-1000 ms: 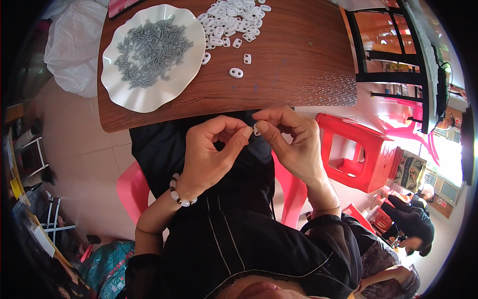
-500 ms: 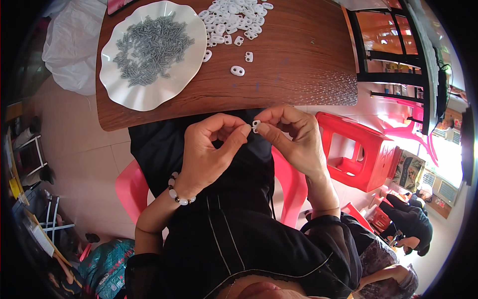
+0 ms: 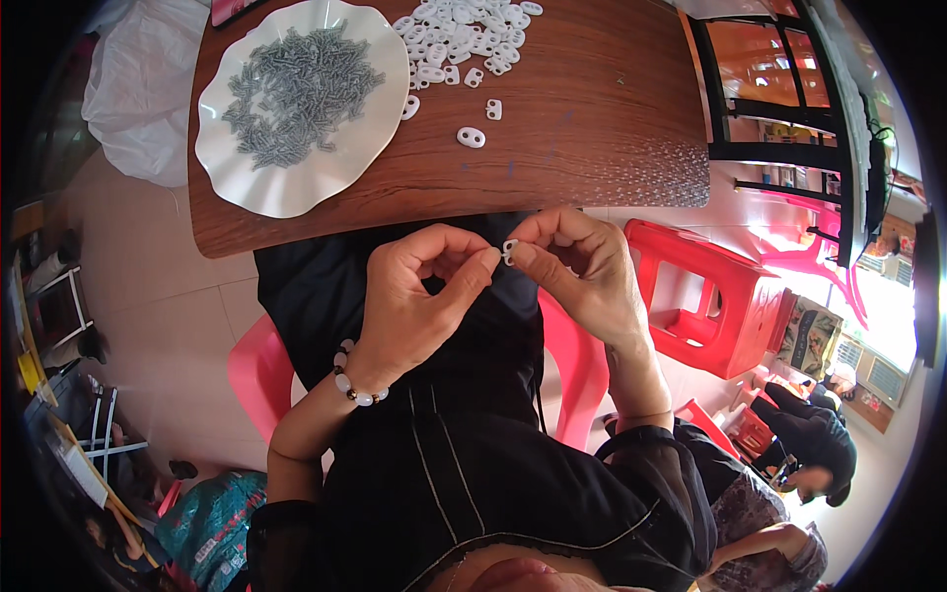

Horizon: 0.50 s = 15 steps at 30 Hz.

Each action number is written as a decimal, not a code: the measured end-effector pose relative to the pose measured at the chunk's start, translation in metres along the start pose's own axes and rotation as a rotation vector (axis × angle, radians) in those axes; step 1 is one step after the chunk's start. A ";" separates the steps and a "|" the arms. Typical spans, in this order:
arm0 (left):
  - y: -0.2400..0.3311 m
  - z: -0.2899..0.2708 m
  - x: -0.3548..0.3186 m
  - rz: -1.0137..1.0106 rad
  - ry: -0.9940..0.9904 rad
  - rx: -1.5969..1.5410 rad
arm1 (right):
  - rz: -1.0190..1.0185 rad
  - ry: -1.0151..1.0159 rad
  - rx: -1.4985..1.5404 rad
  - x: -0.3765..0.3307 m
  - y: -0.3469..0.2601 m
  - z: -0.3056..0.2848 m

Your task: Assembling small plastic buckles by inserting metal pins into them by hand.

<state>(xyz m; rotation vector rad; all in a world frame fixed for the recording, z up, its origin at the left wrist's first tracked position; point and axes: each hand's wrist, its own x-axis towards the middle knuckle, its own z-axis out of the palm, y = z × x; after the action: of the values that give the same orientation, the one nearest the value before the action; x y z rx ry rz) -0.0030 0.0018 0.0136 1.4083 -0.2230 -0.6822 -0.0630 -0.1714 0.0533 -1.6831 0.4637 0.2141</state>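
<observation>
A small white two-hole plastic piece [image 3: 509, 253], like a cord-lock part, sits between the thumb and fingers of my right hand [image 3: 590, 276], just in front of the table edge. My left hand [image 3: 419, 286] is closed in a pinch right beside that piece; whatever its fingertips hold is too small to make out. Ahead on the left, a white wavy-rimmed plate [image 3: 286, 202] carries a heap of small grey spring-like bits [image 3: 301, 94]. Right of the plate lies a pile of similar white pieces [image 3: 459, 35], with a loose oval piece [image 3: 471, 137] nearer me.
The brown wooden table [image 3: 612, 118] ends just beyond my hands. A red plastic stool [image 3: 735, 316] stands to the right, by a black metal rack [image 3: 779, 153]. A white plastic bag [image 3: 133, 118] hangs left of the table. Other people [image 3: 814, 434] are at the lower right.
Hardly anything differs: my hands stay pinched together at the same spot, and the white piece has shifted very slightly. The view has moved a touch.
</observation>
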 end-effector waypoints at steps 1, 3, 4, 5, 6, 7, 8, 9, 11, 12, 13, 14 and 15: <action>0.000 0.000 0.000 -0.001 0.000 0.000 | -0.002 0.002 -0.001 0.000 0.000 0.000; 0.000 0.000 0.000 0.004 0.000 0.013 | -0.053 0.038 -0.054 -0.001 0.001 0.003; 0.000 0.000 0.000 0.003 0.000 0.013 | -0.104 0.074 -0.107 -0.001 0.001 0.004; 0.000 0.000 0.000 -0.006 -0.004 -0.005 | -0.103 0.074 -0.107 -0.002 0.002 0.005; 0.000 0.000 0.000 -0.015 -0.008 -0.023 | -0.140 0.112 -0.147 -0.002 0.002 0.005; 0.000 0.000 0.000 -0.015 -0.008 -0.024 | -0.176 0.149 -0.187 -0.002 0.002 0.006; -0.001 0.000 0.000 -0.012 -0.006 -0.022 | -0.176 0.150 -0.187 -0.003 0.001 0.007; -0.001 0.001 0.000 -0.010 -0.003 -0.020 | -0.188 0.156 -0.191 -0.004 0.000 0.007; -0.001 0.000 0.000 -0.012 0.000 -0.020 | -0.199 0.162 -0.195 -0.004 0.000 0.007; 0.000 -0.001 0.000 -0.014 0.003 -0.020 | -0.224 0.171 -0.216 -0.004 -0.001 0.007; 0.000 -0.001 0.000 -0.014 0.003 -0.020 | -0.248 0.180 -0.237 -0.004 -0.001 0.007; 0.000 -0.001 0.000 -0.019 0.006 -0.020 | -0.248 0.180 -0.236 -0.004 -0.001 0.007; 0.000 -0.001 0.000 -0.024 0.008 -0.021 | -0.250 0.186 -0.242 -0.004 -0.001 0.007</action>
<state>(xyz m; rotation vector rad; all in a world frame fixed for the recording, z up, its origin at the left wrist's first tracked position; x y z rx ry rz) -0.0024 0.0026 0.0135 1.3955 -0.1927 -0.6972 -0.0655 -0.1639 0.0552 -1.9905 0.3699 -0.0736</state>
